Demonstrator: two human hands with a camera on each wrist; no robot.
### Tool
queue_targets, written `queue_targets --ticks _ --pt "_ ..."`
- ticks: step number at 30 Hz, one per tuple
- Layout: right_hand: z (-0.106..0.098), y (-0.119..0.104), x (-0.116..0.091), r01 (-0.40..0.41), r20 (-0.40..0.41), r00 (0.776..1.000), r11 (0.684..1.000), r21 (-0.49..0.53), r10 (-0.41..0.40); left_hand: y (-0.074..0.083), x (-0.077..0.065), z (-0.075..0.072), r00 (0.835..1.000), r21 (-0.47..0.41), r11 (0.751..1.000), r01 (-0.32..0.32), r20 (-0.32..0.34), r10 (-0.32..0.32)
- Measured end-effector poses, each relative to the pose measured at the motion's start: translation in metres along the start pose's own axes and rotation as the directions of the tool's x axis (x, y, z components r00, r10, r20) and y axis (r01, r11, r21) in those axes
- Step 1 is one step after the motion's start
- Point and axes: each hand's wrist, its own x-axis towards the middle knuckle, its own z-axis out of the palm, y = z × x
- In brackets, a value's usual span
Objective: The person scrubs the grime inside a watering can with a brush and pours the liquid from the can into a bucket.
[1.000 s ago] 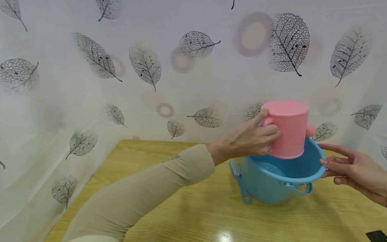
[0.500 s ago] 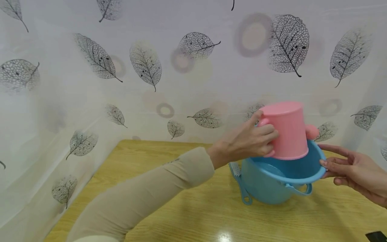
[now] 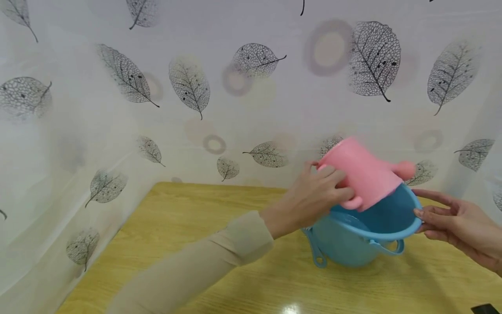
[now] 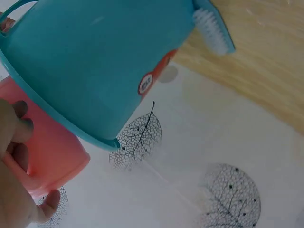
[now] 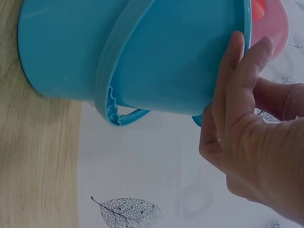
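My left hand (image 3: 315, 196) grips the handle of a small pink watering can (image 3: 362, 172), fingers curled round it. The can is tilted over the mouth of a blue bucket (image 3: 349, 246), its lower end close to the rim and its round spout head pointing right. In the left wrist view the can (image 4: 52, 147) shows just beyond the bucket's rim. My right hand (image 3: 462, 222) pinches the bucket's right rim, thumb on the near side. In the right wrist view its fingers (image 5: 232, 80) lie along the bucket's outer wall. A pale sheen shows inside the bucket.
A blue scrubbing brush (image 3: 315, 250) lies against the bucket's left side, its bristles (image 4: 211, 33) in the left wrist view. The wooden table (image 3: 188, 261) meets a leaf-printed sheet (image 3: 251, 109) behind. A dark object (image 3: 484, 309) pokes in at the bottom right corner.
The watering can has gone from nearly vertical to a strong tilt, its upper end swinging left. My left hand has moved a little left and down. The right hand keeps its hold.
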Motion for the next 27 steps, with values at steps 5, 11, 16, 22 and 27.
queue_targets --ticks 5,11,16,22,27 --pt "-0.001 0.004 0.001 0.028 0.023 0.999 0.992 0.119 -0.031 0.004 -0.007 0.005 0.99 -0.125 0.989 0.081 -0.104 -0.094" --pt "-0.003 0.006 0.002 0.03 0.029 0.999 0.992 0.126 -0.034 0.002 -0.01 0.008 0.966 -0.239 0.958 0.16 -0.164 -0.202" --pt "-0.003 0.006 0.001 0.023 0.023 0.999 0.993 0.117 -0.026 -0.001 -0.008 0.008 0.941 -0.25 0.942 0.224 -0.197 -0.276" --pt "-0.002 0.006 0.0 0.049 0.027 0.998 0.994 0.101 -0.052 -0.006 -0.005 0.005 0.919 -0.378 0.896 0.235 -0.213 -0.331" --pt "-0.002 0.007 0.0 0.076 0.039 0.996 0.991 0.109 -0.08 -0.009 -0.005 0.002 0.896 -0.499 0.834 0.235 -0.221 -0.385"
